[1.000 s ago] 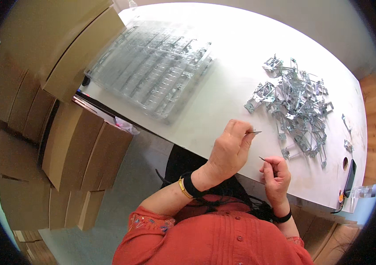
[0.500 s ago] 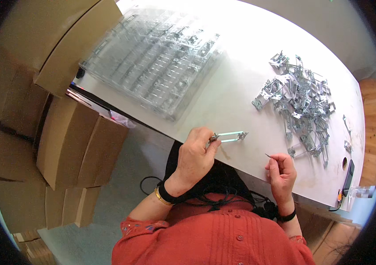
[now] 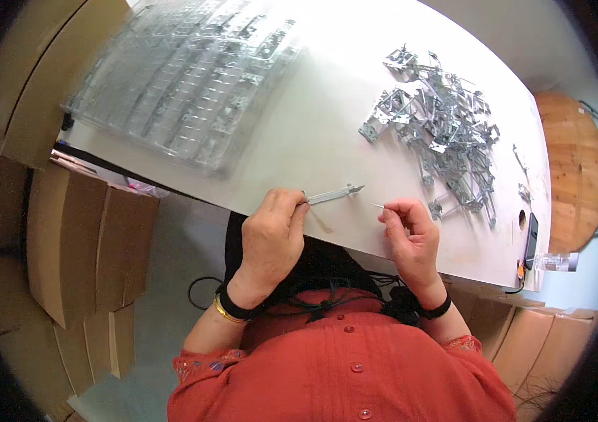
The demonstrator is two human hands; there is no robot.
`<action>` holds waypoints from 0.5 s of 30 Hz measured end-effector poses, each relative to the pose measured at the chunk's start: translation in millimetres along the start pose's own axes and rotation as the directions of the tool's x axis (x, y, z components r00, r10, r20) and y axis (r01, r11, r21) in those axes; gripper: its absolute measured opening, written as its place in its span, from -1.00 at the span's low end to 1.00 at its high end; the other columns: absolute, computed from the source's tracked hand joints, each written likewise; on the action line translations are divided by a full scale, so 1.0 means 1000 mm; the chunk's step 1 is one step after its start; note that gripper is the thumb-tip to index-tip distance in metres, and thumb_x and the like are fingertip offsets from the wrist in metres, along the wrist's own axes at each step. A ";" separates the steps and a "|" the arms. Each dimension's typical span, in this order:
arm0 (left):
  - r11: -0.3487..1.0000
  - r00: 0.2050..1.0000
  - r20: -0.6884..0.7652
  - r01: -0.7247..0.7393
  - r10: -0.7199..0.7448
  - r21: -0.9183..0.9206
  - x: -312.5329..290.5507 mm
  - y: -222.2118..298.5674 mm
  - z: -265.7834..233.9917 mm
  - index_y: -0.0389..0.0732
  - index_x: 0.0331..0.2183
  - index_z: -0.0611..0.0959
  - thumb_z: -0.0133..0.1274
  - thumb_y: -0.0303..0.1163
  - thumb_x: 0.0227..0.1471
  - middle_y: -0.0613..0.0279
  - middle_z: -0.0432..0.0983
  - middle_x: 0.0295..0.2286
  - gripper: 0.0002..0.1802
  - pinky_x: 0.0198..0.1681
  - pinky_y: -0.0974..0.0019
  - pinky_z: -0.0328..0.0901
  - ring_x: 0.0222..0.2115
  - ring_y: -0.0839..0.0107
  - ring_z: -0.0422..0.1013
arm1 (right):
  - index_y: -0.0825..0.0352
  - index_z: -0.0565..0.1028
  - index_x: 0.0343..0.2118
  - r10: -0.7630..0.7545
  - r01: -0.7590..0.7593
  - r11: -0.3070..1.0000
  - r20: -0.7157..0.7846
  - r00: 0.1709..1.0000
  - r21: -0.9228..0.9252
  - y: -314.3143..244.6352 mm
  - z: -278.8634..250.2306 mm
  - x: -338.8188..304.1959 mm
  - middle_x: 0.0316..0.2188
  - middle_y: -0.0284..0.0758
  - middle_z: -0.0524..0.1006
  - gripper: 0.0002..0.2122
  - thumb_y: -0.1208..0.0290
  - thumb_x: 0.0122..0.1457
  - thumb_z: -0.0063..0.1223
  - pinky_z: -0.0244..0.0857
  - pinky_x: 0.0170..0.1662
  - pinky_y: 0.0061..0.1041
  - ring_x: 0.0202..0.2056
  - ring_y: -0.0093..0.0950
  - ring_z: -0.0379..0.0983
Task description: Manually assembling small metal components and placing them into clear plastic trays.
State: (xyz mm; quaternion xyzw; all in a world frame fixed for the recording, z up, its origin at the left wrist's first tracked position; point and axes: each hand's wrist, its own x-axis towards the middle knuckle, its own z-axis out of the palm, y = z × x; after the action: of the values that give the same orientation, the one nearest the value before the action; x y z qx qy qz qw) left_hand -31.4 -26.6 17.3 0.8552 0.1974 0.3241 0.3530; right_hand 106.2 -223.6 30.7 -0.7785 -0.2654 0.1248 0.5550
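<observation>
My left hand (image 3: 273, 235) is closed on one end of a slim metal bracket with rods (image 3: 330, 195), pinched between thumb and fingers. The bracket's far end points right, just over the table's front edge. In my right hand (image 3: 413, 239) a short thin metal pin (image 3: 377, 205) is pinched between thumb and forefinger. Its tip points at the bracket's far end, a small gap apart. Beyond my right hand lies a loose pile of similar metal brackets (image 3: 446, 133). Clear plastic trays (image 3: 179, 84), with metal parts in their rows, are stacked at the far left.
The white table (image 3: 313, 133) has a round hole and a dark phone (image 3: 531, 235) near its right edge, beside a clear cup-like container (image 3: 557, 261). A few loose parts (image 3: 520, 162) lie right of the pile. Cardboard boxes (image 3: 67, 246) stand at the left. A wooden round board (image 3: 571, 176) stands at the right.
The whole view has shifted, so the scene sits further left and higher. The bracket has turned and shows its rods more edge-on. My right hand has brought the pin closer to the bracket's end.
</observation>
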 end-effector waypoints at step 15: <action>0.977 0.981 0.109 0.171 -0.158 -0.124 -0.001 0.001 0.001 -0.27 -0.32 0.59 0.22 -0.42 0.20 0.10 0.51 -0.56 -0.85 -0.48 0.25 0.33 -0.60 0.30 0.45 | 0.34 0.58 -0.26 -0.325 0.288 0.904 -0.069 0.943 -0.317 -0.018 0.019 0.022 -0.34 -0.31 0.52 -0.89 0.65 0.19 0.26 0.33 -0.37 -0.58 -0.41 -0.55 0.42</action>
State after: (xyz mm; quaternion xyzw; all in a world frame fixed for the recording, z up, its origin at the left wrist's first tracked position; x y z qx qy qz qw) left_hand -31.1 -28.3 17.3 0.8253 0.2280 0.2637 0.4442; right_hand 110.4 -192.0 42.9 -0.8087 -0.3666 -0.0534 0.4568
